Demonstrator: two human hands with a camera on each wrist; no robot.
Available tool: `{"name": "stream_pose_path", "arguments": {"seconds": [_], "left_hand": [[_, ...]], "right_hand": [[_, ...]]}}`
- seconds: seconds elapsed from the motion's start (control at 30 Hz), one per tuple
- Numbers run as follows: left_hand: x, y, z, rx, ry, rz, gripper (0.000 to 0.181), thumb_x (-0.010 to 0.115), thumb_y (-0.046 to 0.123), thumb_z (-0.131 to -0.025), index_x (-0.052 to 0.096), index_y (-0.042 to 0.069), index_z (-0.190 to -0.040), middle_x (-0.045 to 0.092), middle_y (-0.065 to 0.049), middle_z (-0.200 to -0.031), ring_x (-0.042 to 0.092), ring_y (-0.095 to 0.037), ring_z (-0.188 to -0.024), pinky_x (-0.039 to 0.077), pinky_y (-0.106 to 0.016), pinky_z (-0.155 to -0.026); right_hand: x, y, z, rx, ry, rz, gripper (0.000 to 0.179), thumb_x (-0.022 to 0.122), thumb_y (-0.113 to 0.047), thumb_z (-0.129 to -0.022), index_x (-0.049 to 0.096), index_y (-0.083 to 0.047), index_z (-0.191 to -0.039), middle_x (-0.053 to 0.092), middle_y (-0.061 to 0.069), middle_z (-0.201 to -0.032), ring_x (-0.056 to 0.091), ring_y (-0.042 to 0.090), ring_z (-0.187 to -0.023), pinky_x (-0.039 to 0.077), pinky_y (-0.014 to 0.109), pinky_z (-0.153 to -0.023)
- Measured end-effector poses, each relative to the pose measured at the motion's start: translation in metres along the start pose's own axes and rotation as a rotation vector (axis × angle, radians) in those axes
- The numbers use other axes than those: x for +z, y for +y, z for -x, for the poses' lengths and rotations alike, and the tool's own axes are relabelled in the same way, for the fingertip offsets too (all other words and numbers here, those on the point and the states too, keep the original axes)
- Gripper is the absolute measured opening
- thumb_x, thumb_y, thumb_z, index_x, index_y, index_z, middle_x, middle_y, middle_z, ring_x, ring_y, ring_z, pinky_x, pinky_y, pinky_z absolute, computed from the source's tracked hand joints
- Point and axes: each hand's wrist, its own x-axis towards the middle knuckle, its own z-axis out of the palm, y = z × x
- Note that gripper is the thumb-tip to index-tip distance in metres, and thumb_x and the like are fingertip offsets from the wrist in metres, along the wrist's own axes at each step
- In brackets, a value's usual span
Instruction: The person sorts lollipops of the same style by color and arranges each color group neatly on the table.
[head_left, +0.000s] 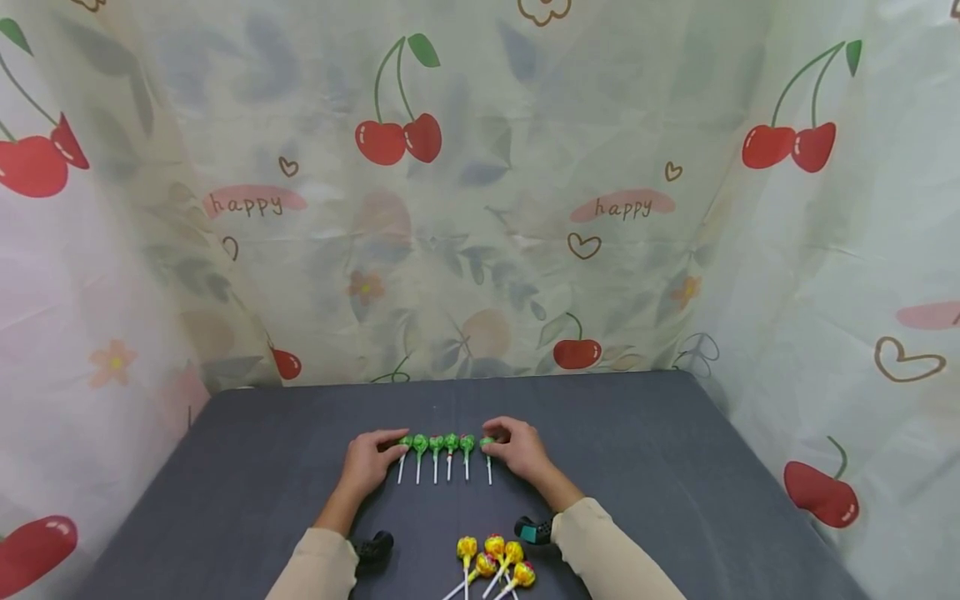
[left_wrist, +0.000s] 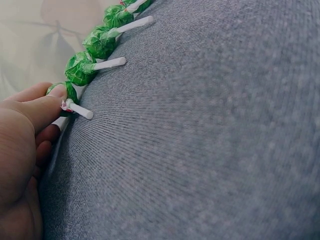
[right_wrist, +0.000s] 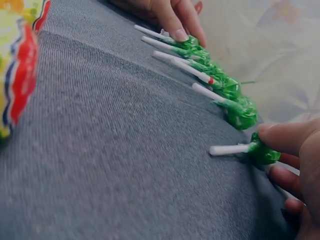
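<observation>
Several green-wrapped lollipops (head_left: pixel 437 444) lie in a row across the dark grey cloth, white sticks toward the person. At the row's left end my left hand (head_left: pixel 366 460) pinches the head of the outermost lollipop (left_wrist: pixel 73 94) between thumb and fingers. My right hand (head_left: pixel 521 452) grips the head of the rightmost lollipop (right_wrist: pixel 263 153), which lies a small gap apart from its neighbour (right_wrist: pixel 242 113). Its stick points back toward the person. Both hands' fingertips partly cover the green wrappers they hold.
Nearer the person, several yellow-wrapped lollipops (head_left: pixel 467 547) lie in a loose heap with crossing sticks, between the forearms. Each wrist wears a black strapped device (head_left: pixel 533 530). A cherry-printed curtain (head_left: pixel 465 250) encloses the back and sides of the grey table (head_left: pixel 285 467).
</observation>
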Motion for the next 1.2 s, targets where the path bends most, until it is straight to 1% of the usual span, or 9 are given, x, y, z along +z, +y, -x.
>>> {"name": "stream_pose_path", "arguments": {"seconds": [0.03, 0.23, 0.33, 0.5, 0.7, 1.2], "left_hand": [[-0.0001, -0.0002, 0.0000, 0.005, 0.003, -0.004, 0.029, 0.074, 0.012, -0.086, 0.074, 0.012, -0.115, 0.070, -0.011, -0.112, 0.062, -0.033, -0.107, 0.049, -0.050, -0.089], [-0.0006, 0.0004, 0.0000, -0.012, 0.000, 0.006, 0.029, 0.075, 0.014, -0.086, 0.075, 0.014, -0.115, 0.070, -0.009, -0.112, 0.063, -0.031, -0.106, 0.049, -0.049, -0.089], [-0.0001, 0.0004, -0.0001, -0.009, -0.002, 0.007, 0.028, 0.075, 0.014, -0.086, 0.075, 0.014, -0.114, 0.070, -0.010, -0.112, 0.063, -0.032, -0.106, 0.049, -0.049, -0.089], [0.0001, -0.0002, -0.0005, -0.001, 0.006, 0.003, 0.028, 0.075, 0.013, -0.086, 0.075, 0.013, -0.114, 0.070, -0.010, -0.111, 0.063, -0.032, -0.105, 0.049, -0.049, -0.088], [-0.0004, -0.0005, -0.0005, 0.008, 0.001, -0.002, 0.029, 0.075, 0.013, -0.086, 0.075, 0.012, -0.114, 0.070, -0.010, -0.111, 0.063, -0.032, -0.105, 0.049, -0.049, -0.089], [0.0002, 0.0006, -0.0010, -0.009, 0.003, 0.007, 0.028, 0.075, 0.013, -0.085, 0.075, 0.012, -0.114, 0.070, -0.009, -0.111, 0.063, -0.031, -0.106, 0.049, -0.048, -0.089]], "right_hand": [[0.0013, -0.0007, -0.0005, -0.001, 0.007, 0.000, 0.027, 0.079, -0.012, -0.082, 0.071, -0.008, -0.108, 0.071, 0.001, -0.096, 0.064, 0.014, -0.079, 0.053, 0.032, -0.071], [0.0059, -0.0031, -0.0024, 0.012, 0.037, 0.002, 0.027, 0.079, -0.011, -0.083, 0.071, -0.010, -0.108, 0.071, 0.000, -0.097, 0.061, 0.012, -0.078, 0.051, 0.031, -0.071], [0.0067, -0.0022, -0.0022, 0.002, 0.044, 0.008, 0.027, 0.078, -0.011, -0.083, 0.071, -0.009, -0.108, 0.071, 0.001, -0.097, 0.061, 0.013, -0.078, 0.051, 0.031, -0.071], [0.0068, -0.0011, -0.0020, -0.006, 0.040, 0.000, 0.026, 0.077, -0.011, -0.084, 0.071, -0.009, -0.109, 0.071, 0.001, -0.099, 0.061, 0.014, -0.079, 0.051, 0.032, -0.071], [0.0063, -0.0009, -0.0017, 0.001, 0.033, -0.015, 0.024, 0.076, -0.011, -0.085, 0.071, -0.010, -0.109, 0.071, 0.002, -0.100, 0.062, 0.015, -0.081, 0.052, 0.032, -0.073], [0.0096, -0.0010, -0.0020, 0.009, 0.045, -0.010, 0.024, 0.078, -0.014, -0.083, 0.072, -0.010, -0.106, 0.071, -0.001, -0.097, 0.061, 0.013, -0.079, 0.051, 0.030, -0.071]]}}
